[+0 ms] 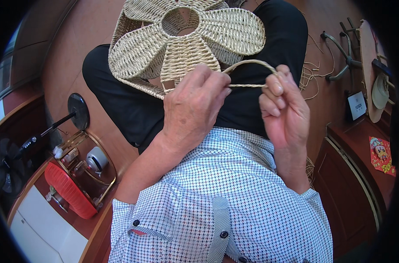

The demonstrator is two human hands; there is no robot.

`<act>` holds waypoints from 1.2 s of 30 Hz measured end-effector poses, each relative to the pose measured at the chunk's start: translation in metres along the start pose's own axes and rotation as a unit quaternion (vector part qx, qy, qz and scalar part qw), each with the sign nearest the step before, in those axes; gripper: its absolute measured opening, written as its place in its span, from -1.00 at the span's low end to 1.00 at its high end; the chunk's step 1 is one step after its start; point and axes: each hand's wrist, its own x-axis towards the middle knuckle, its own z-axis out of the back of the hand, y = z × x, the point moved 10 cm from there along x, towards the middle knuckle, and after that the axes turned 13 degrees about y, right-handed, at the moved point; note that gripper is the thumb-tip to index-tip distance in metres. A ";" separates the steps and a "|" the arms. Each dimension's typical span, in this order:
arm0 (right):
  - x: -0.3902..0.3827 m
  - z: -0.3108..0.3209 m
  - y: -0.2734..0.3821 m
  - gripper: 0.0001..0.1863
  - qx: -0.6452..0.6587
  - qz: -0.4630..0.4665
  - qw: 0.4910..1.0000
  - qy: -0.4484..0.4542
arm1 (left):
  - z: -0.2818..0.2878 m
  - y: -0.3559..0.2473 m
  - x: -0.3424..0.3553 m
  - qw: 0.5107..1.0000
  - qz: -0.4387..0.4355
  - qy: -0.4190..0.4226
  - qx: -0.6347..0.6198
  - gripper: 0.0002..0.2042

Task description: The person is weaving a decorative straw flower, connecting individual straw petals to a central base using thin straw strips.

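A pale straw-woven piece (pixel 140 50), shaped like a flower with rounded petals around a round central hole, rests on my lap over dark trousers. My left hand (pixel 193 105) is at its lower edge, fingers closed on the bottom petal where a twisted straw cord comes out; the fingertips are partly hidden. The cord (pixel 250 60) arches up to the right, with a straight length running below the arch. My right hand (pixel 283 103), to the right of the piece, pinches this cord between curled fingers.
Loose straw strands (pixel 313 70) lie on the floor at right, near a metal chair base (pixel 348 61) and a small white box (pixel 355 106). At left stand a black fan (pixel 6 162), a gold-framed trolley (pixel 113 175) and a red plastic tray (pixel 68 188).
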 end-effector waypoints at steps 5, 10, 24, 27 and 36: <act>0.002 -0.017 0.023 -0.85 -0.207 0.056 0.976 0.019 | 0.006 0.016 -0.005 0.996 0.019 -0.046 -0.080 -0.88; 0.006 0.024 -0.027 -0.60 -0.389 -0.070 0.916 -0.065 | 0.015 0.041 -0.011 0.981 0.120 -0.062 -0.140 -0.89; 0.036 0.018 -0.051 -0.60 -0.483 -0.036 0.874 -0.038 | 0.012 0.078 -0.025 0.953 0.190 -0.035 -0.231 -0.90; 0.037 0.020 -0.055 -0.56 -0.473 -0.048 0.879 -0.036 | 0.009 0.060 -0.018 0.975 0.157 -0.002 -0.160 -0.87; 0.034 0.016 -0.052 -0.57 -0.502 -0.070 0.862 0.002 | 0.007 0.055 -0.013 0.972 0.173 0.023 -0.159 -0.87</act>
